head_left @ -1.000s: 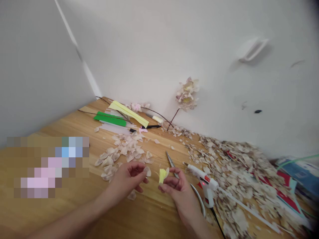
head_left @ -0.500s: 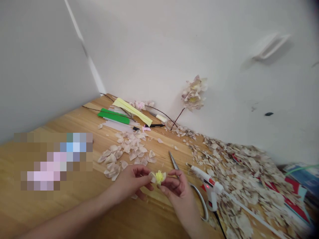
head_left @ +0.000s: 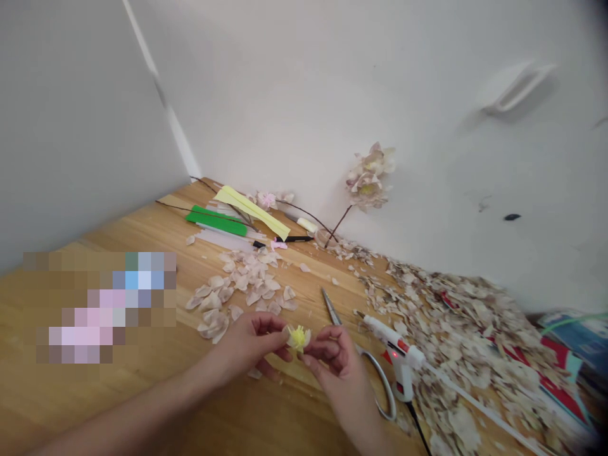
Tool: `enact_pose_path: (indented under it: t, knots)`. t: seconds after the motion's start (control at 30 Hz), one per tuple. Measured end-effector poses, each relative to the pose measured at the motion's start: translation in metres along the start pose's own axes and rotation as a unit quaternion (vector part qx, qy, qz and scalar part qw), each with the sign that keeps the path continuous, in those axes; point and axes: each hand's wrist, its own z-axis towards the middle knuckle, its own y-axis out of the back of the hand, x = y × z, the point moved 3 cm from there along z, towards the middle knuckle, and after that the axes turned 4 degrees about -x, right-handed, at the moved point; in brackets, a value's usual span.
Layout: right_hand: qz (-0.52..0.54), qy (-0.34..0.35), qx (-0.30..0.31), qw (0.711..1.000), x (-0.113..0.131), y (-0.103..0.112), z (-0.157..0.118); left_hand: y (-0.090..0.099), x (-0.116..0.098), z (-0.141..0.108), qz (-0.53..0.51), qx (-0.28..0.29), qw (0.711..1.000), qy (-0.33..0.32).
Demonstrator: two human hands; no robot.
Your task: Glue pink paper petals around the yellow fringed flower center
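Note:
Between my hands is a small artificial flower (head_left: 297, 338) with a fringed yellow centre and a few pale, see-through petals around it. My left hand (head_left: 251, 345) pinches a petal on its left side with thumb and forefinger. From the right, my right hand (head_left: 335, 358) grips the flower low at its base, fingers curled. Scissors (head_left: 331, 308) lie partly behind my right hand, their grey handle loop showing beside the wrist. A white glue gun (head_left: 399, 354) with a lit red light rests just right of them.
Loose pale petals (head_left: 251, 278) lie beyond my hands, and a large dry petal heap (head_left: 456, 329) covers the right side. Green paper (head_left: 216, 220), a yellow paper strip (head_left: 254, 212) and a black pen (head_left: 295, 239) lie at the back. A finished flower stem (head_left: 370, 180) leans against the wall.
The flower has shifted slightly left and turned a little. My right hand's fingers have curled in closer to it; my left hand keeps its pinch.

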Motion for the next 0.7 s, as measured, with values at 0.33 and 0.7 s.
enact_pose_path:
  t: [0.33,0.7]
  knots:
    - [-0.047,0.019,-0.008,0.999,0.0011,0.0012,-0.0010,0.0003,0.0000,-0.0027,-0.011,0.012,1.000,0.010]
    - [-0.083,0.036,-0.012,0.996,-0.0012,0.0038,-0.0006,0.0005,-0.0005,-0.0045,-0.009,0.012,1.000,0.015]
